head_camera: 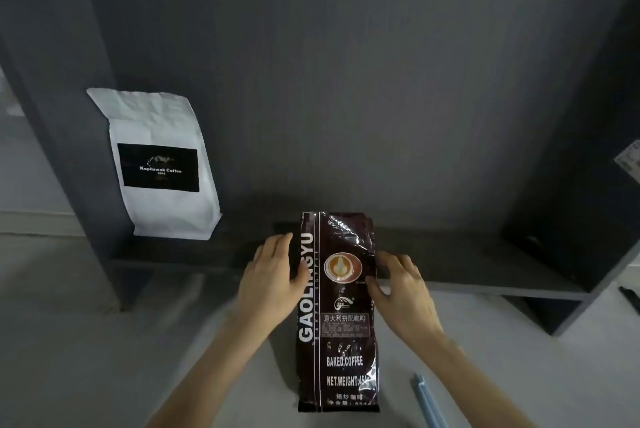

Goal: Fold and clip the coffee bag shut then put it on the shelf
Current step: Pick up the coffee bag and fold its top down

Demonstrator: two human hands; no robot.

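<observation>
The dark brown glossy foil coffee bag (337, 313) with white lettering lies flat on the pale grey counter (86, 341) at lower centre of the frame, its top end pointing toward the dark grey shelf (467, 268) that crosses the middle of the frame. The left hand (273, 282) rests against the bag's left edge with fingers extended and the thumb on the bag face; the right hand (401, 292) rests against the right edge in the same way. Neither hand closes around anything. The top end appears already turned under or flattened, though the fold state cannot be confirmed. A light blue plastic sealing clip (427, 403) lies on the counter at lower right, apart from the bag, so clipping is judged not yet done. Shelf placement also remains. A white paper coffee bag (159, 164) with a black label stands on the shelf at left.
</observation>
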